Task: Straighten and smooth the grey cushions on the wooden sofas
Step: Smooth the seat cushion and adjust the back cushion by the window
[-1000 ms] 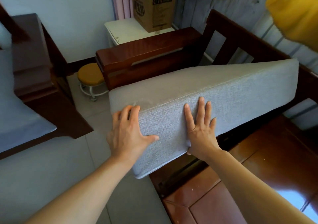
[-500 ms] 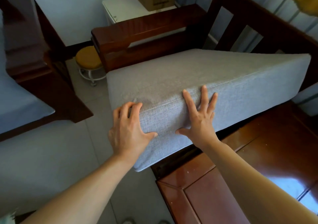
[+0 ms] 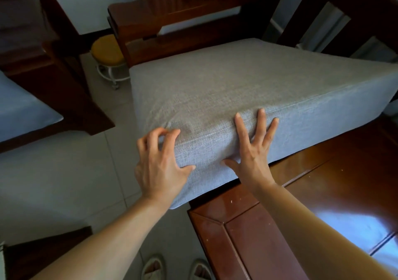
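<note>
Pressing grey cushion (image 3: 247, 90): right hand (image 3: 252, 150) fingers splayed flat; left hand (image 3: 159, 165) fingers curled over edge, perhaps gripping; fingertips blurred.

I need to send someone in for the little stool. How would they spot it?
Start at the wooden sofa bearing the grey cushion and go to its armrest. On the tiled floor beside it stands the small round stool. Its mustard-yellow seat and white metal frame stand out from the dark wood around it.

The place was a home sitting room: wooden sofas (image 3: 301, 226) with grey cushions (image 3: 247, 81), tiled floor (image 3: 53, 182), small yellow stool (image 3: 107, 52), slippers (image 3: 151, 268).
</note>
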Action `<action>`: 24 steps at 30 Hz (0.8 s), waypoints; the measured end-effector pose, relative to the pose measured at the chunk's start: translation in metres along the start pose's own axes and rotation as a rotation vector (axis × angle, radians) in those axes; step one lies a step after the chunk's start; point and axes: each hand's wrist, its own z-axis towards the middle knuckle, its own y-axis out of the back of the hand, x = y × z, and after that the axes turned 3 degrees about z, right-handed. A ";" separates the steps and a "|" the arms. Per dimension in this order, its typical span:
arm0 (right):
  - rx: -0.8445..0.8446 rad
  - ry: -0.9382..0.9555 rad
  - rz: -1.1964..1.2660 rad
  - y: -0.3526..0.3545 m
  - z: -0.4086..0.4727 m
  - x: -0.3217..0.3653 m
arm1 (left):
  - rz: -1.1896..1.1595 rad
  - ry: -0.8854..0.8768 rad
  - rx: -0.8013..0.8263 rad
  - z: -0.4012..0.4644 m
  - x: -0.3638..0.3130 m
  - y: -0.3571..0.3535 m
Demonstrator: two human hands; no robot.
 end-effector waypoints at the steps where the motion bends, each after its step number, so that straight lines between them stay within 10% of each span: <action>1: 0.004 0.006 -0.008 -0.001 -0.001 -0.003 | 0.002 0.010 0.003 -0.001 -0.001 -0.002; 24: 0.223 -0.256 -0.139 0.053 -0.002 0.047 | 0.068 -0.131 0.445 0.024 -0.023 0.044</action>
